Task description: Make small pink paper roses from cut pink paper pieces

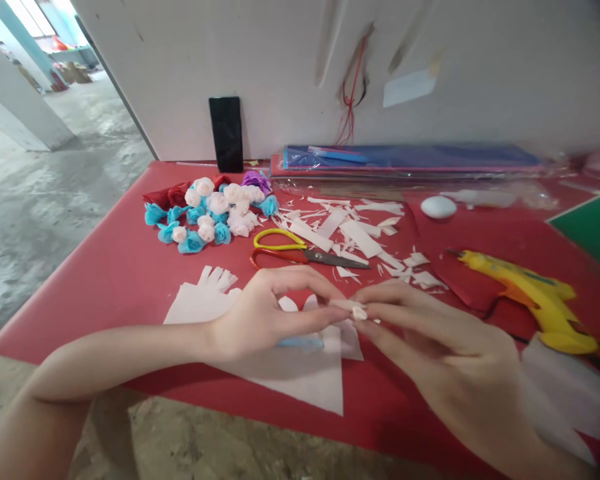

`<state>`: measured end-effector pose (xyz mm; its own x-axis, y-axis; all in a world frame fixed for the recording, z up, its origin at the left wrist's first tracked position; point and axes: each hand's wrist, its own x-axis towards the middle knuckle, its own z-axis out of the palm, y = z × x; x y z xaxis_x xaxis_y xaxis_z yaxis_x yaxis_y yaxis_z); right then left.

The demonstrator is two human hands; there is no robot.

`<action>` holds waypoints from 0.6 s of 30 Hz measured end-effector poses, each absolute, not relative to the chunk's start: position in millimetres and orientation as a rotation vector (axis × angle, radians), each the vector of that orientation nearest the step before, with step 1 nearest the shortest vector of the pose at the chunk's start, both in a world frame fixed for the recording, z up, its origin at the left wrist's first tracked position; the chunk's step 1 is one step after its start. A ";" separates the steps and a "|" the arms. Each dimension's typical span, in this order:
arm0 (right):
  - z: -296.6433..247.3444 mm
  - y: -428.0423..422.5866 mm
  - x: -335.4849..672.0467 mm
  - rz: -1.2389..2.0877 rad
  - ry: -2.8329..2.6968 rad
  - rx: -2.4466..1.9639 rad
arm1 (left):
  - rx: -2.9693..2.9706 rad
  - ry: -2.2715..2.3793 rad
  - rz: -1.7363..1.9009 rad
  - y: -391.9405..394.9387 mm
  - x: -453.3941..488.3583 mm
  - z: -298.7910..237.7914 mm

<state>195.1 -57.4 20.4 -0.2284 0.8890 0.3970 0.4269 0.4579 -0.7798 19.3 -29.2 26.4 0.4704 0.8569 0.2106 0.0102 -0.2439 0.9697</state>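
Observation:
Between the fingertips of both hands is a small white paper flower (359, 313), rolled tight at its center. My left hand (275, 307) pinches it from the left, and my right hand (430, 333) grips its other side with thumb and fingers. Beneath them lies a white paper sheet (300, 380), with cut petal shapes and a pale blue piece (303, 342) partly hidden by the left hand. Just beyond the hands rest scissors (305, 252) with one yellow and one red handle, among white paper scraps (360, 237).
A pile of blue, white, red and purple paper flowers (193, 217) sits at the back left. A phone (227, 133) leans on the white panel. At right are a yellow glue gun (535, 287) and a white egg-shaped object (439, 207). Wrapped sheets (410, 159) lie along the back of the red table (95, 267).

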 end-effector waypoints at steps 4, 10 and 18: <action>16.6 -59.8 194.7 0.578 -1.843 -1.130 | 1.664 0.732 1.029 -29.6 19.4 21.1; 18.3 -62.4 187.9 0.504 -1.809 -1.078 | 1.824 0.697 1.184 -30.9 20.9 16.4; 19.4 -51.1 188.9 1.161 -1.544 -1.071 | 2.004 0.570 1.230 -25.7 18.9 21.6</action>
